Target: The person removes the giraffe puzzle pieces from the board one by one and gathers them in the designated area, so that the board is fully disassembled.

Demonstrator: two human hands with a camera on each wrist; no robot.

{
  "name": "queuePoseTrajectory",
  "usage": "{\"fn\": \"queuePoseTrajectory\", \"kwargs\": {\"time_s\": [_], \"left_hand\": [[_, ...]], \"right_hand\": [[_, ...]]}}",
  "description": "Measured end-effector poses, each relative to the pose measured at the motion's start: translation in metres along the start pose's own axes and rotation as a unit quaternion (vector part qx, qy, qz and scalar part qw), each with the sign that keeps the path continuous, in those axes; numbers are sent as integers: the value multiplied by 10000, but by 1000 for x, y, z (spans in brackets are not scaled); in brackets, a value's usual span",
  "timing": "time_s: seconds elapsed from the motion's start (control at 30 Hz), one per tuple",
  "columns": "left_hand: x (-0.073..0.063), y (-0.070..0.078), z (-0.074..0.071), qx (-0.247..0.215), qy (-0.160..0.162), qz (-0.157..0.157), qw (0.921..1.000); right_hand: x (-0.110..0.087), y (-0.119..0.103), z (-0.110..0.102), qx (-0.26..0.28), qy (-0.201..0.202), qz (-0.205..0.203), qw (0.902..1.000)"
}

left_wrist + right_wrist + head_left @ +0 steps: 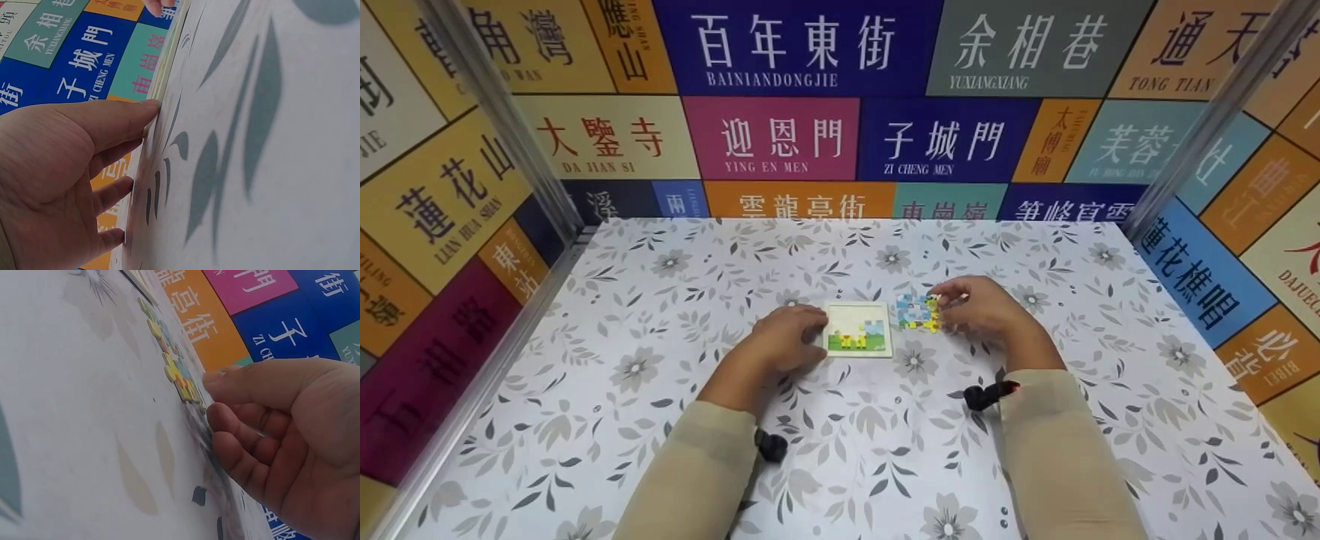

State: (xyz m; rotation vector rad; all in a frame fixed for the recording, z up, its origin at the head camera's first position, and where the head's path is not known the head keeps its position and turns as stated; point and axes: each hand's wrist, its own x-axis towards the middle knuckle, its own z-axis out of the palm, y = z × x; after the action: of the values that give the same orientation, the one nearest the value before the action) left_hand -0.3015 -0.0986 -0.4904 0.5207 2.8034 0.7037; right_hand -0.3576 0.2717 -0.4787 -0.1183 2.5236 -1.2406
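Observation:
A small jigsaw tray [858, 308] with a pale rim lies mid-table, its lower part filled with a green and yellow picture and its upper part bare board. At its left edge is my left hand [789, 337]; in the left wrist view the thumb touches the rim and the fingers extend loosely. Right of the tray lies a flat cluster of blue and yellow jigsaw pieces [916, 312]. My right hand [979, 306] is at the cluster's right side, fingers loosely bent. The right wrist view shows the fingertips beside the pieces [175, 377], with nothing visible between thumb and fingers.
A white tablecloth [840, 450] with grey leaves and flowers covers the table. Colourful panels [772, 139] with Chinese lettering stand behind and at both sides. Black straps [988, 395] hang at the sleeves near both wrists.

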Motion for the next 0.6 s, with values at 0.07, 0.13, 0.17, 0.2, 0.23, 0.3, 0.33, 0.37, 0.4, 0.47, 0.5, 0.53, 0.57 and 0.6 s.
{"fn": "queuePoseTrajectory", "kwargs": {"time_s": [0.07,0.13,0.17,0.2,0.23,0.3,0.33,0.37,0.4,0.47,0.5,0.53,0.57,0.6], "left_hand": [[0,0,0,14,-12,-24,10000],[0,0,0,15,-11,-39,10000],[0,0,0,5,-4,-41,10000],[0,-1,0,4,-7,-47,10000],[0,-1,0,-7,-2,-44,10000],[0,-1,1,-25,5,-41,10000],[0,-1,1,-26,8,-37,10000],[0,0,0,-17,7,-34,10000],[0,0,0,-12,5,-24,10000],[-1,0,0,7,13,-4,10000],[-1,0,0,18,21,9,10000],[-1,1,0,22,24,14,10000],[-1,1,0,27,25,18,10000],[-1,1,0,24,29,21,10000]], "right_hand": [[0,-2,1,-75,83,-60,9999],[1,-4,2,-190,158,-112,9996],[1,-5,2,-269,181,-107,9994],[2,-6,3,-347,204,-103,9991],[2,-6,3,-447,220,-110,9987],[3,-6,4,-577,251,-68,9980],[3,-5,5,-630,248,-61,9977],[4,-5,5,-657,241,-55,9975],[4,-4,6,-657,217,-70,9976],[4,-4,7,-599,164,-107,9980],[4,-4,7,-569,148,-126,9982],[3,-4,8,-540,140,-140,9983],[3,-5,8,-521,135,-140,9985],[2,-5,9,-509,130,-142,9985]]}}
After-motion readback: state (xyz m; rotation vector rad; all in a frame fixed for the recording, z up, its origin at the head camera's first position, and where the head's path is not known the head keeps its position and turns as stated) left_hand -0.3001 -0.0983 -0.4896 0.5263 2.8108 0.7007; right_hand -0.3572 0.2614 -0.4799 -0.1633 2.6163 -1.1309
